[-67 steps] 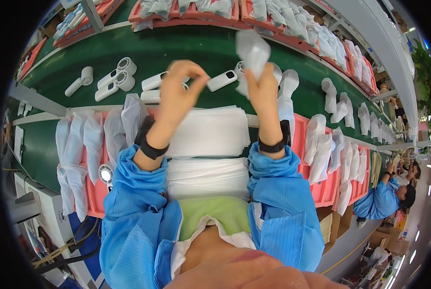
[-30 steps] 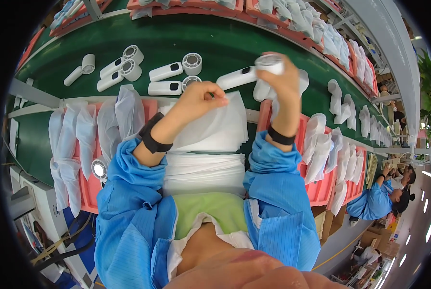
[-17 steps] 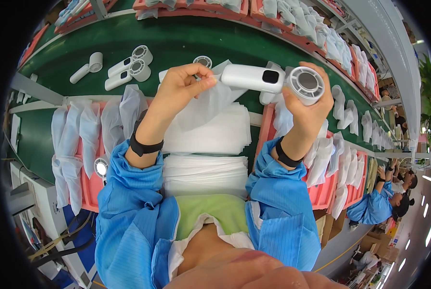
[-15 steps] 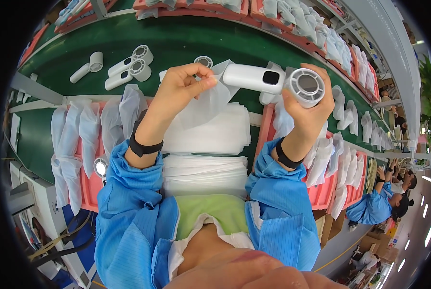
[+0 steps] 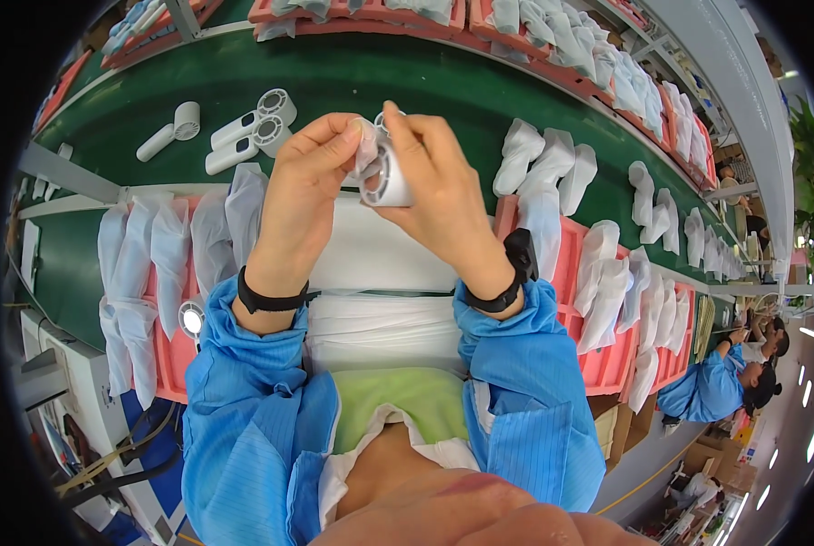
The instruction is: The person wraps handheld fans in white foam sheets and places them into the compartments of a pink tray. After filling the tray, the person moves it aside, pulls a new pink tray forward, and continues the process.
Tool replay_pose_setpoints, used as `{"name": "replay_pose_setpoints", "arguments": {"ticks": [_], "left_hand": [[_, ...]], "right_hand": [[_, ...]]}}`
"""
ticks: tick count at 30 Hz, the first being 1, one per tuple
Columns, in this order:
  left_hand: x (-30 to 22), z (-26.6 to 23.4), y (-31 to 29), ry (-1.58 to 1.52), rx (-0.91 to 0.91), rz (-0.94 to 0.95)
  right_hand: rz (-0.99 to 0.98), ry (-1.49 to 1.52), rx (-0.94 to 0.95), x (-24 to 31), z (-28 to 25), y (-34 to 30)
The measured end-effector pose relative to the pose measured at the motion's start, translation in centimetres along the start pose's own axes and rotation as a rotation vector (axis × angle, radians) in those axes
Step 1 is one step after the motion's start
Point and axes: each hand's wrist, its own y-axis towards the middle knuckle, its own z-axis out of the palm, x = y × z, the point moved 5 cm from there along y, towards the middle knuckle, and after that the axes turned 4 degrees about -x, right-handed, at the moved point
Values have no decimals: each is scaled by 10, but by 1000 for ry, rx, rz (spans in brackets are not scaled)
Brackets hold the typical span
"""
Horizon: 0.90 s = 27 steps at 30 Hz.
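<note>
My right hand point(image 5: 443, 187) is closed around the round head of a white handheld fan point(image 5: 389, 182), held up in front of me. Beside it my left hand point(image 5: 307, 177) pinches a thin translucent bag point(image 5: 368, 150) close against the fan head. The fan's handle is mostly hidden, so I cannot tell how much of it the bag covers. Below both hands lie two stacks of flat white bags, a farther stack point(image 5: 375, 250) and a nearer stack point(image 5: 380, 326).
Several bare fans point(image 5: 261, 127) lie on the green belt point(image 5: 352, 73). Bagged fans rest in a pink tray point(image 5: 172, 369) at left, another pink tray point(image 5: 566, 282) at right, and trays across the belt. Bagged fans point(image 5: 552, 159) stand along the belt's right. A co-worker point(image 5: 712, 387) sits farther right.
The fan has come left and been turned, its head now between my hands. My left hand has stayed on the bag, which is now bunched at the fan head.
</note>
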Motion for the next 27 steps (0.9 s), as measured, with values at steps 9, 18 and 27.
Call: {"name": "replay_pose_setpoints", "arguments": {"ticks": [9, 18, 27], "left_hand": [[20, 36, -31, 1016, -16, 763], [13, 39, -12, 1111, -30, 705], [-15, 5, 3, 510, 184, 512]], "right_hand": [[103, -53, -70, -41, 3, -3], [523, 189, -234, -48, 0, -12], [109, 332, -72, -27, -8, -1]]}}
